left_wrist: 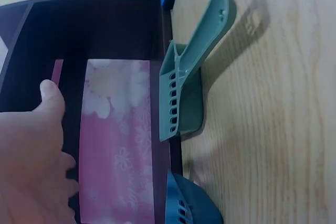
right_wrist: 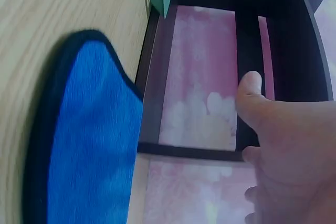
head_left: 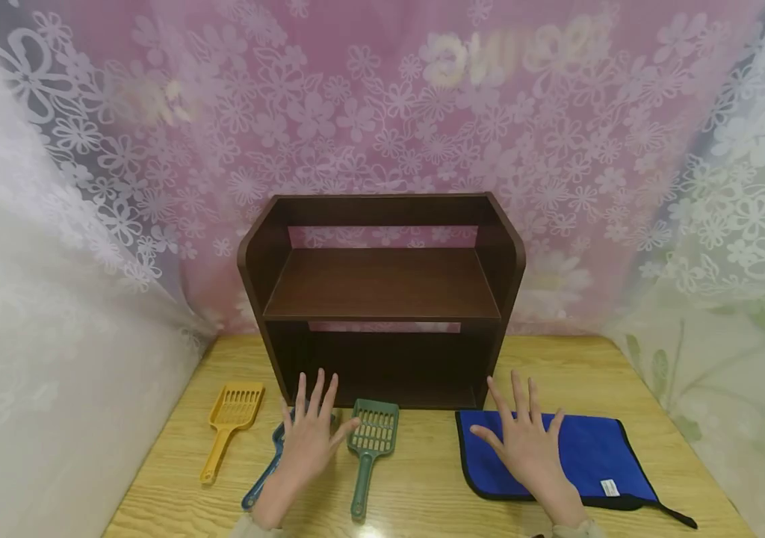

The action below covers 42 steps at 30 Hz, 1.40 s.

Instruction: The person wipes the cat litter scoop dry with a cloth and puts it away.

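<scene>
My left hand (head_left: 311, 426) is open with fingers spread, over the head of a blue slotted scoop (head_left: 267, 471), which it partly hides; I cannot tell if it touches it. A green scoop (head_left: 372, 441) lies just right of that hand and a yellow scoop (head_left: 231, 422) to its left. My right hand (head_left: 524, 437) is open, spread flat above a blue cloth with black trim (head_left: 598, 456). In the left wrist view the left hand (left_wrist: 31, 150) holds nothing beside the green scoop (left_wrist: 189, 87) and the blue scoop (left_wrist: 191, 203). The right hand (right_wrist: 283, 145) is empty too, next to the blue cloth (right_wrist: 89, 145).
A dark brown two-level shelf (head_left: 382, 299) stands at the back of the wooden table (head_left: 423, 493), just beyond both hands, with nothing on its boards. Flowered pink and white curtains close in the back and both sides. The table's edges lie near the left and right curtains.
</scene>
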Each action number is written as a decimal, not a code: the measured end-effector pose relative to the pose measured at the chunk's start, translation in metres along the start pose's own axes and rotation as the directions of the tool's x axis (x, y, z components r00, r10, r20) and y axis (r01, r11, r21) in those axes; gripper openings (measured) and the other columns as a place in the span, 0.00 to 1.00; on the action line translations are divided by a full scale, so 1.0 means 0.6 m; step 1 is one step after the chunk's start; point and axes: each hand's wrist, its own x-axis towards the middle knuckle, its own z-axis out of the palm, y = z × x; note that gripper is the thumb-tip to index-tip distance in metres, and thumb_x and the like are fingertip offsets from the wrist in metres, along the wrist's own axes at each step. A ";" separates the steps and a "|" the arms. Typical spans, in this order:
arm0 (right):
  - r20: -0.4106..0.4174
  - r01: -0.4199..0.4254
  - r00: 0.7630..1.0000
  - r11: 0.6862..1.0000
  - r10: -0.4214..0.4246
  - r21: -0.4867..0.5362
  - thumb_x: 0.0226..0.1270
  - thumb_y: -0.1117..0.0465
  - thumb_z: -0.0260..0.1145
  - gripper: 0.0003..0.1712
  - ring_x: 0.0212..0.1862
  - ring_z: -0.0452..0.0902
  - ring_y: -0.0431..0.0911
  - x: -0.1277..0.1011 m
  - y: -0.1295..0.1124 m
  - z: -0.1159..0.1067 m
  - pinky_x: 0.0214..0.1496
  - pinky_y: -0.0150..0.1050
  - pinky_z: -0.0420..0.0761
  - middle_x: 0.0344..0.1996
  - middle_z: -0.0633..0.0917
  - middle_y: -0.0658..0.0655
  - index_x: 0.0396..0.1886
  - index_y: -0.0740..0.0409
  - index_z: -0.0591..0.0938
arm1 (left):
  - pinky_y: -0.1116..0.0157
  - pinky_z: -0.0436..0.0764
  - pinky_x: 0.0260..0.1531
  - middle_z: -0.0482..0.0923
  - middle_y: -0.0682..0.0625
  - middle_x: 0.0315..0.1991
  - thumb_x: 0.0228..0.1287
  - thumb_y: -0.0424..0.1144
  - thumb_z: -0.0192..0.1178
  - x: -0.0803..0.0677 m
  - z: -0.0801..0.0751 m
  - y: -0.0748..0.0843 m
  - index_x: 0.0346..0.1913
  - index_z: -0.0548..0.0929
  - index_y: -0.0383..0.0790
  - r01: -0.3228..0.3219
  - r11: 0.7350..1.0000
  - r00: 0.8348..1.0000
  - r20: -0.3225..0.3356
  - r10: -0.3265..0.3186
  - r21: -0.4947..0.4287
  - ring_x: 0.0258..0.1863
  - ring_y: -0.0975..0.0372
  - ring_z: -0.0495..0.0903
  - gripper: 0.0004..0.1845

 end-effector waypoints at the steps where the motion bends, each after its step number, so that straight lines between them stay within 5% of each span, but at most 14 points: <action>1: -0.007 -0.003 1.000 1.000 0.003 0.000 0.67 0.35 0.66 0.51 0.80 0.33 0.65 0.003 0.005 -0.001 0.60 0.86 0.39 0.81 0.43 0.64 0.82 0.45 0.55 | 0.24 0.45 0.64 0.49 0.41 0.80 0.69 0.63 0.58 0.002 -0.001 0.000 0.82 0.53 0.50 -0.005 1.000 1.000 -0.001 0.005 -0.029 0.79 0.40 0.41 0.46; 8: -0.144 -0.013 0.989 0.999 0.020 0.046 0.68 0.43 0.69 0.44 0.77 0.46 0.70 0.025 0.049 -0.005 0.61 0.83 0.52 0.79 0.51 0.68 0.78 0.49 0.63 | 0.31 0.57 0.66 0.58 0.37 0.77 0.74 0.52 0.59 0.013 -0.014 0.000 0.79 0.60 0.41 0.040 0.965 0.999 0.028 -0.034 -0.260 0.77 0.39 0.53 0.37; 14: -0.236 0.032 0.972 0.995 -0.009 0.094 0.67 0.52 0.72 0.37 0.71 0.58 0.75 0.049 0.102 -0.002 0.60 0.78 0.61 0.71 0.64 0.75 0.72 0.57 0.70 | 0.43 0.79 0.54 0.78 0.39 0.62 0.78 0.46 0.56 0.009 -0.010 -0.009 0.71 0.71 0.36 0.099 0.910 0.995 0.035 -0.093 -0.403 0.59 0.45 0.79 0.26; 22: -0.062 0.056 0.997 0.994 -0.050 0.094 0.73 0.51 0.66 0.29 0.66 0.63 0.75 0.077 0.174 0.025 0.56 0.78 0.64 0.66 0.71 0.76 0.67 0.63 0.76 | 0.66 0.81 0.30 0.87 0.46 0.41 0.77 0.40 0.58 -0.011 0.004 -0.022 0.55 0.83 0.38 0.167 0.879 0.985 0.113 -0.130 -0.447 0.32 0.55 0.86 0.13; 31: 0.035 0.131 0.991 0.991 -0.130 0.001 0.70 0.50 0.69 0.24 0.55 0.76 0.69 0.070 0.201 0.048 0.50 0.70 0.75 0.54 0.81 0.69 0.59 0.60 0.83 | 0.70 0.80 0.26 0.85 0.49 0.29 0.76 0.37 0.58 -0.048 0.028 -0.012 0.39 0.84 0.35 0.219 0.845 0.967 0.228 -0.119 -0.488 0.24 0.61 0.85 0.10; 34: 0.036 0.146 0.989 0.989 -0.145 -0.011 0.69 0.50 0.70 0.21 0.48 0.78 0.65 0.071 0.206 0.053 0.45 0.65 0.78 0.46 0.82 0.65 0.54 0.59 0.85 | 0.71 0.78 0.23 0.83 0.51 0.26 0.77 0.39 0.57 -0.058 0.035 -0.010 0.36 0.83 0.37 0.258 0.832 0.952 0.274 -0.134 -0.491 0.20 0.64 0.83 0.11; 42: 0.161 0.126 0.978 0.989 -0.136 0.072 0.68 0.47 0.70 0.15 0.34 0.74 0.46 0.082 0.216 0.053 0.38 0.49 0.79 0.32 0.78 0.50 0.39 0.53 0.84 | 0.69 0.81 0.17 0.82 0.51 0.23 0.79 0.46 0.54 -0.076 0.045 -0.015 0.33 0.82 0.35 0.391 0.737 0.894 0.418 -0.162 -0.551 0.19 0.62 0.83 0.19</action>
